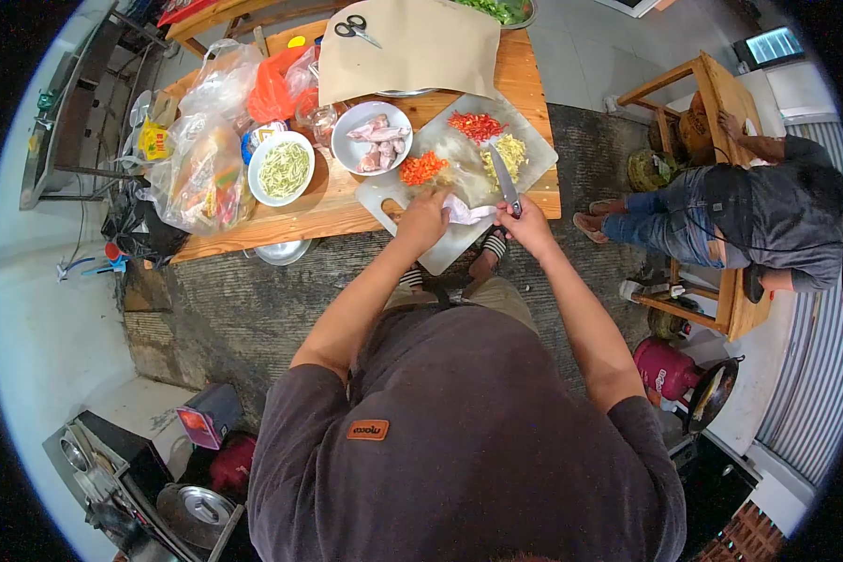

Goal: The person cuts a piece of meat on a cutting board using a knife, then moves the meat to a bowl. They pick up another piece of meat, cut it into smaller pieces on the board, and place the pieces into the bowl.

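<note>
My right hand (pixel 526 228) is closed on the handle of a kitchen knife (pixel 504 178), its blade pointing away from me over the cutting board (pixel 431 251). My left hand (pixel 425 220) grips one end of a pale pinkish-white piece (pixel 468 212), possibly raw meat; its other end reaches my right hand's fingers. Beyond my hands on the board lie chopped orange-red pieces (pixel 423 169), chopped red chilli (pixel 476 125) and chopped yellowish pieces (pixel 507 155). Just left of the board, a white bowl (pixel 342 120) holds several raw meat pieces (pixel 380 144).
A bowl of pale green shreds (pixel 283 170) and plastic bags (pixel 201 173) crowd the table's left. Scissors (pixel 356 30) lie on brown paper (pixel 412 61) at the back. A person (pixel 768 220) stands at a wooden table (pixel 735 103) on the right, near a pink gas cylinder (pixel 665 367).
</note>
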Motion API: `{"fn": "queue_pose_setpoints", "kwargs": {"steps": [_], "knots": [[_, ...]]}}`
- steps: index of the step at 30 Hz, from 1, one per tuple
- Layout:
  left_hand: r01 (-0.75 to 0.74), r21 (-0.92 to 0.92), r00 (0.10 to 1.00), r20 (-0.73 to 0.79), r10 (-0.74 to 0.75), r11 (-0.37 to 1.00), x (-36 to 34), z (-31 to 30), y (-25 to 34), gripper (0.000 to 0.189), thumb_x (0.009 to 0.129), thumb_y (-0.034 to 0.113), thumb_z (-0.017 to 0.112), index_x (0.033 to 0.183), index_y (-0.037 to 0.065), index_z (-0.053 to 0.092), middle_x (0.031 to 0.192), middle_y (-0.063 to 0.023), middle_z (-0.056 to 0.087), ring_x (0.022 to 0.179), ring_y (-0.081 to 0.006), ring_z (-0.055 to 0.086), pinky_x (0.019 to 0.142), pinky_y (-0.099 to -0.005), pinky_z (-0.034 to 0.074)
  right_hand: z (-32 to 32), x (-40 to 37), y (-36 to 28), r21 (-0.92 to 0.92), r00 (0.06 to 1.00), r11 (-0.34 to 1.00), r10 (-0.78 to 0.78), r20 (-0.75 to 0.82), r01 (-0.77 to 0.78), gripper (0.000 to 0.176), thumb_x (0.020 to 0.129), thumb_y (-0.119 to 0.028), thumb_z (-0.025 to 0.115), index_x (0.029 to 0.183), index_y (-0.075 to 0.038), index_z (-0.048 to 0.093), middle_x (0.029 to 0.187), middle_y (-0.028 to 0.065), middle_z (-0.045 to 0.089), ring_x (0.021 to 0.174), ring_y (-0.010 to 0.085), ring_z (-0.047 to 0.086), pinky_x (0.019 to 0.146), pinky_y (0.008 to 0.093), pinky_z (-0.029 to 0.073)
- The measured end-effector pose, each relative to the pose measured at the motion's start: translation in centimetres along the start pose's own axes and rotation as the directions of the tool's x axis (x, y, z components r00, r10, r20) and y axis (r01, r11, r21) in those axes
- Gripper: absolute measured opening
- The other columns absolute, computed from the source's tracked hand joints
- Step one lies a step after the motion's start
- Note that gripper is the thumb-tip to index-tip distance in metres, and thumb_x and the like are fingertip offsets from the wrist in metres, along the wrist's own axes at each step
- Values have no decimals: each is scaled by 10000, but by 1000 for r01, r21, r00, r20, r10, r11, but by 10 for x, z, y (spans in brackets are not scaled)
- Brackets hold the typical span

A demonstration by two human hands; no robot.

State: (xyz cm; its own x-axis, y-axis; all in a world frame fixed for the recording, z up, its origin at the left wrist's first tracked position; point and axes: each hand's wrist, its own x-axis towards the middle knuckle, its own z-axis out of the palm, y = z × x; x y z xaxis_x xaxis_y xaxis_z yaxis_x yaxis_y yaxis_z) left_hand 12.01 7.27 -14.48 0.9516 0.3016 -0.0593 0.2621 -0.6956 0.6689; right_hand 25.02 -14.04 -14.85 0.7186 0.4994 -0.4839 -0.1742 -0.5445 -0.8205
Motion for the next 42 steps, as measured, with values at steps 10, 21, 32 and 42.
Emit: {"fn": "queue_pose_setpoints", "kwargs": {"steps": [10, 21, 32, 42], "knots": [[-277, 279, 943, -104, 316, 920, -3, -6, 7, 318, 812, 172, 719, 1114, 72, 707, 1165, -167, 572, 1207, -331, 510, 1000, -449, 431, 21, -35, -16, -121, 996, 992, -35, -84, 25, 339, 996, -332, 578, 1077, -5, 547, 721, 104, 649, 579, 191, 664, 503, 351, 522], [-352, 229, 927, -47, 371, 908, 2, 17, 0, 242, 851, 233, 709, 1055, 109, 741, 1087, -99, 608, 1116, -302, 540, 960, -442, 437, 54, -76, -9, -160, 998, 986, 33, -56, -42, 299, 1053, -318, 481, 973, -31, 487, 644, 114, 605, 492, 207, 640, 476, 361, 506], [-339, 227, 930, -64, 362, 913, -5, 19, -4, 301, 862, 273, 700, 1126, 129, 716, 1147, -75, 605, 1148, -297, 534, 941, -427, 471, 86, -71, 6, -458, 982, 889, -99, -162, 14, 304, 1043, -300, 440, 1048, 1, 481, 687, 255, 652, 674, 477, 659, 814, 583, 496], [-318, 248, 934, -85, 348, 915, -8, 18, -2, 293, 862, 266, 694, 1116, 121, 710, 1081, -76, 607, 1115, -286, 534, 919, -423, 467, 98, -68, 7, -580, 974, 814, -151, -171, 25, 329, 1051, -303, 398, 1050, 15, 484, 709, 248, 663, 648, 428, 660, 775, 563, 479]]}}
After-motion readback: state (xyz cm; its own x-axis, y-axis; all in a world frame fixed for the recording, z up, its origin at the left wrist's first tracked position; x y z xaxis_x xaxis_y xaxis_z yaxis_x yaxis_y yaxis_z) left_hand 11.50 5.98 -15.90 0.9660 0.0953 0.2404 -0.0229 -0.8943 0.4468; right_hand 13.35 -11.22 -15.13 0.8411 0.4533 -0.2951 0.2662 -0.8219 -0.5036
